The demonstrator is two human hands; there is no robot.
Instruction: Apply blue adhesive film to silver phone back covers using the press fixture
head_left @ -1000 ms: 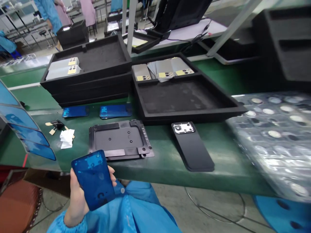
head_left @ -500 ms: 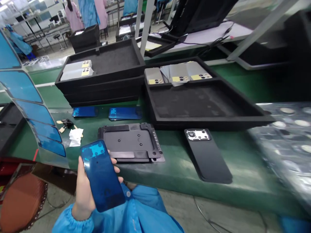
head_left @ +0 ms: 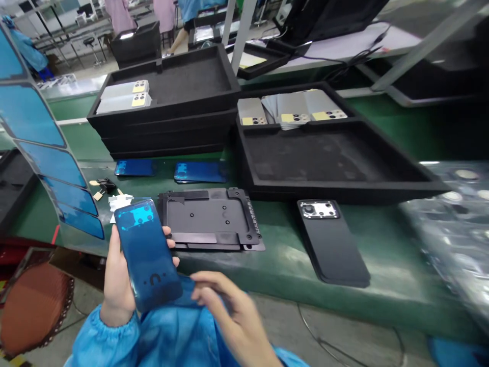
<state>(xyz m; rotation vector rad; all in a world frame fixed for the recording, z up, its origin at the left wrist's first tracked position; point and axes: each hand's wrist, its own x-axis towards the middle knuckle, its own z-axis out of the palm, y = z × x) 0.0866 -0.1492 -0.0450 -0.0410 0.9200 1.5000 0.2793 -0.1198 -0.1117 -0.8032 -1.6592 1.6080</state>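
My left hand (head_left: 116, 275) is closed around a glossy blue phone back cover (head_left: 148, 260), held tilted above the bench's front edge with its camera cutouts at the top. At the cover's lower right corner, my right hand (head_left: 229, 306) pinches what looks like a thin, translucent blue film (head_left: 189, 291) that reaches to the cover. Behind them lies a black metal fixture (head_left: 208, 216) with a recessed bed. More blue back covers (head_left: 200, 172) lie flat behind the fixture. Dark grey phone covers (head_left: 334, 250) with a camera panel rest stacked to the right.
Black trays (head_left: 164, 127) are stacked at the back left, and another black tray (head_left: 328, 158) with silver panels stands right. A sheet of blue films (head_left: 46, 148) hangs at the left. Clear plastic blister packaging (head_left: 454, 229) covers the right side. A stool (head_left: 34, 311) stands lower left.
My right hand has come into view and grips the film at the cover's lower corner. My left hand has moved the cover slightly left and up, turning it more upright.
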